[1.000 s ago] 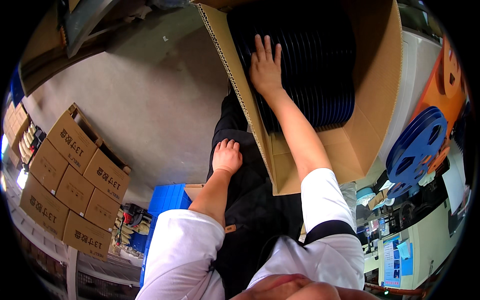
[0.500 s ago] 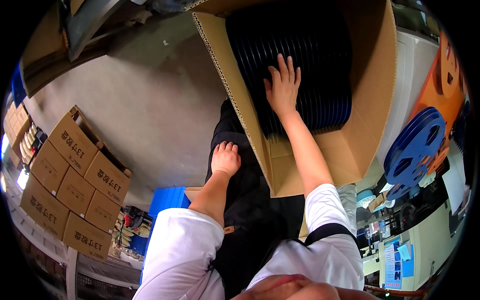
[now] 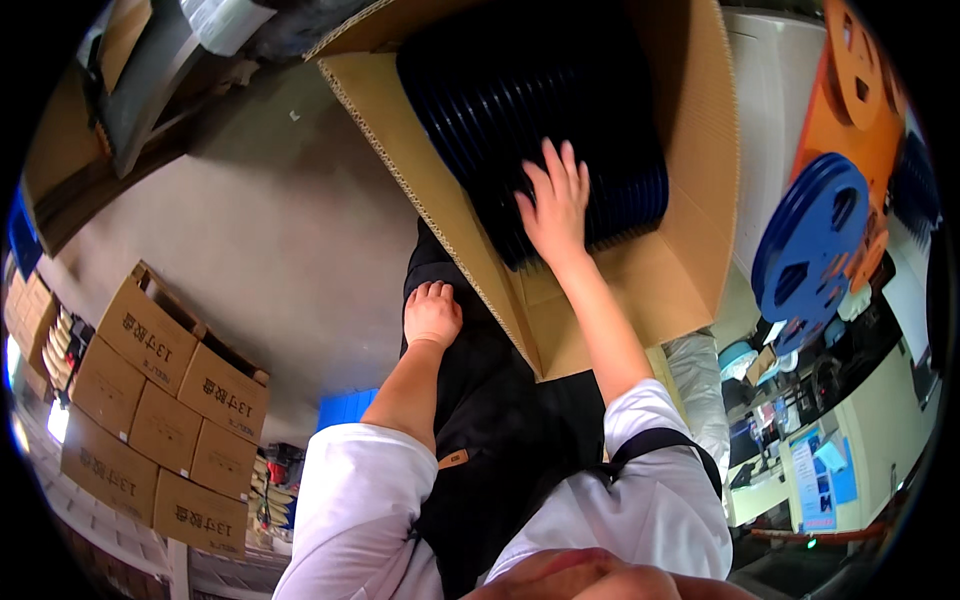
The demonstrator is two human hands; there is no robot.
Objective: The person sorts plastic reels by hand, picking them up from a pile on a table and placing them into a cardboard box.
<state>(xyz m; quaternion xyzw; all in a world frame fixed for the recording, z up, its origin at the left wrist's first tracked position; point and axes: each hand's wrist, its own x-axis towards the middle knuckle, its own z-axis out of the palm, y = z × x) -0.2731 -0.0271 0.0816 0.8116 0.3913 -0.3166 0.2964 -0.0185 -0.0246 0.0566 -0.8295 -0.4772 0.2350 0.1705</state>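
Observation:
A tall cardboard box (image 3: 690,240) stands open before me, holding a row of dark plastic reels (image 3: 480,110) packed side by side on edge. Over the near part of that row is my right hand (image 3: 560,215), its fingers spread; it grips nothing, and whether the fingertips press on the rims I cannot tell. My left hand (image 3: 433,315) lies palm down on the leg of my black trousers (image 3: 490,410), just left of the box, with nothing in it.
Blue reels (image 3: 810,240) and an orange reel (image 3: 855,70) stand to the right of the box. Stacked sealed cartons (image 3: 165,370) sit on the left on a pallet. A blue bin (image 3: 345,408) shows behind my left arm, and a desk (image 3: 850,470) at lower right.
My right hand has come back along the reels toward their near end. The whole view has shifted, so the box appears further left. My left hand stays on my leg.

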